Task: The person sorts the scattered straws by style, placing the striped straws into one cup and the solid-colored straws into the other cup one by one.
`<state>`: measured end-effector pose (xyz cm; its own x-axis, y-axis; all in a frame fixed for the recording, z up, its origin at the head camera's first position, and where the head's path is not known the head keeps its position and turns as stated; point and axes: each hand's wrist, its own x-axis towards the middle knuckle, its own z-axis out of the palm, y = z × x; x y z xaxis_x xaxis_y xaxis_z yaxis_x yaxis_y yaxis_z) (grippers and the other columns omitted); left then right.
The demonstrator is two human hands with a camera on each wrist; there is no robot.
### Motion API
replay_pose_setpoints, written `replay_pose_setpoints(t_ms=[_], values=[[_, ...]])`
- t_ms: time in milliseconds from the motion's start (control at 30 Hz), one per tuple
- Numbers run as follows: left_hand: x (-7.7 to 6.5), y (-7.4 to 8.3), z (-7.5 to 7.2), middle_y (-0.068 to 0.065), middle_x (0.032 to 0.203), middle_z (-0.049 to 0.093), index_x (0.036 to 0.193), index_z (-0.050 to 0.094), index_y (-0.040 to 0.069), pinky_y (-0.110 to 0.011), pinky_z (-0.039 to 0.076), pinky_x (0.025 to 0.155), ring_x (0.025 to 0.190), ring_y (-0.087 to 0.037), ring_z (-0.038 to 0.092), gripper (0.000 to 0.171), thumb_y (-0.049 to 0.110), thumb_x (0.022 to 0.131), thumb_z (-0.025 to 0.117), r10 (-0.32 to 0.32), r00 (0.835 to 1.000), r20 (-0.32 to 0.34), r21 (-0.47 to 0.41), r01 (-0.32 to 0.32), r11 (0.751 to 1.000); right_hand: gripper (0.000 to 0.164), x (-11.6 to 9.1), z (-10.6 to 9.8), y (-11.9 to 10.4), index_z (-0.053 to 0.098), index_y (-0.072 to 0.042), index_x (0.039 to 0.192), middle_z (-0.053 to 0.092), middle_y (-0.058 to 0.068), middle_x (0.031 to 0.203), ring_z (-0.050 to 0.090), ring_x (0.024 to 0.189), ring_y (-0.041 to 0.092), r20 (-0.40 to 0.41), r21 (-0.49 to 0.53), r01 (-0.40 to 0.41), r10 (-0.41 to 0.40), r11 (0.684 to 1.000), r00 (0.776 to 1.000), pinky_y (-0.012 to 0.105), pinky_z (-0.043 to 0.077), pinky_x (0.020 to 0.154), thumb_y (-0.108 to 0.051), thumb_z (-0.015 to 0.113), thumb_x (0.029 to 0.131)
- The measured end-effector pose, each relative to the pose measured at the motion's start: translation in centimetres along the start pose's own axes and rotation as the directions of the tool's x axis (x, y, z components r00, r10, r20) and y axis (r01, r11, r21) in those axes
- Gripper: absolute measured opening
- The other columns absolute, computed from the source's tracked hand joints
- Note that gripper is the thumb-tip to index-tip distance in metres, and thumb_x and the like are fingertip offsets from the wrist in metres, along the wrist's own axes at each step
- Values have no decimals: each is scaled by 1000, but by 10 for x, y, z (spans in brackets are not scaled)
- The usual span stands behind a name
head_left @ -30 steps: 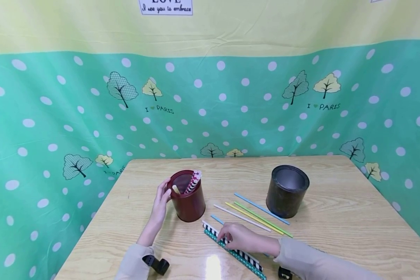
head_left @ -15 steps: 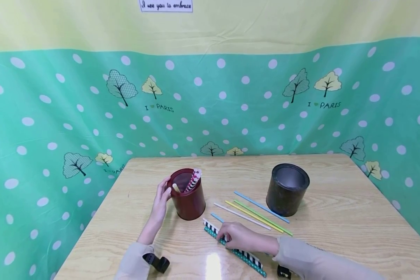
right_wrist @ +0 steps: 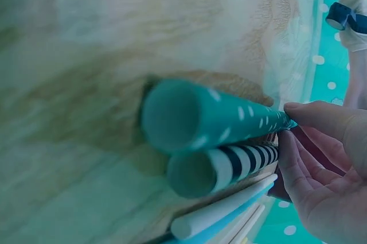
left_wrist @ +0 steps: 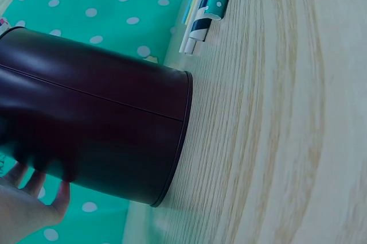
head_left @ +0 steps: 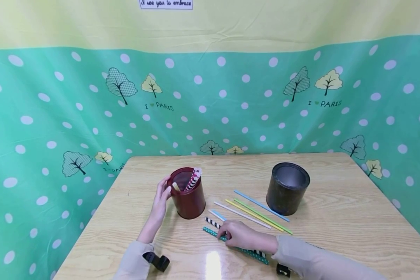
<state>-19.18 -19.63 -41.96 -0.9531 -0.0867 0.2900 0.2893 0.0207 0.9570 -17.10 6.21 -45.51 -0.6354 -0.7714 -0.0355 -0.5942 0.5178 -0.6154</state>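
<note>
Well, from where I stand, the right hand (head_left: 241, 235) has its thumb and fingers pinched on the dotted straw (right_wrist: 229, 116) near its middle, at the front of the bench (head_left: 126, 217). I can't tell whether that straw is lifted at all. The striped straw (right_wrist: 246, 162) crowds in right alongside, running beneath the same hand, which hides its middle. Just beyond are a near white straw (right_wrist: 223, 206) and a near blue straw (head_left: 219, 216), both partly covered by the hand.

Farther back, a loose fan lies aslant: a far white straw (head_left: 242, 215), a yellow straw (head_left: 253, 216), a lime straw (head_left: 263, 216) and a far blue straw (head_left: 261, 206). That last one passes close by the foot of the upright black can (head_left: 286, 198).

Over to the left, the left hand (head_left: 160, 200) grips the red can (head_left: 189, 204) at its rim, fingers bent against the wall. The can stands upright and holds patterned straws (head_left: 195, 177) leaning against its right side and a pale straw (head_left: 176, 187) near the thumb. A spotted cloth (head_left: 192, 97) hangs behind everything.
</note>
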Motion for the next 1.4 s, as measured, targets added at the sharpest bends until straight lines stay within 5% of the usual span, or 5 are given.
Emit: replay_pose_setpoints(t_ms=[367,1033,1400], values=[[6,-26,-10,-5,125,41,131,27,-6,-19,36,83,110,1,41,42,15,96,36,55,998,6,-14,-55,998,23,1,2,0,66,-12,92,49,-9,77,45,67,0,8,-1,-34,34,999,999,15,40,59,0,66,72],[6,-25,-9,-15,130,36,131,28,-4,-20,36,83,110,2,40,40,14,96,34,34,999,10,-12,-34,999,24,1,-7,-3,62,-6,94,54,0,75,48,63,4,-126,276,-46,83,960,989,18,41,55,6,60,73],[6,-25,-9,2,123,42,131,29,-4,-19,36,83,110,2,41,40,14,96,36,49,999,-1,-13,-49,999,23,3,-15,-7,61,-8,96,56,-1,81,52,71,9,-231,333,-46,129,942,964,21,44,59,3,62,75]])
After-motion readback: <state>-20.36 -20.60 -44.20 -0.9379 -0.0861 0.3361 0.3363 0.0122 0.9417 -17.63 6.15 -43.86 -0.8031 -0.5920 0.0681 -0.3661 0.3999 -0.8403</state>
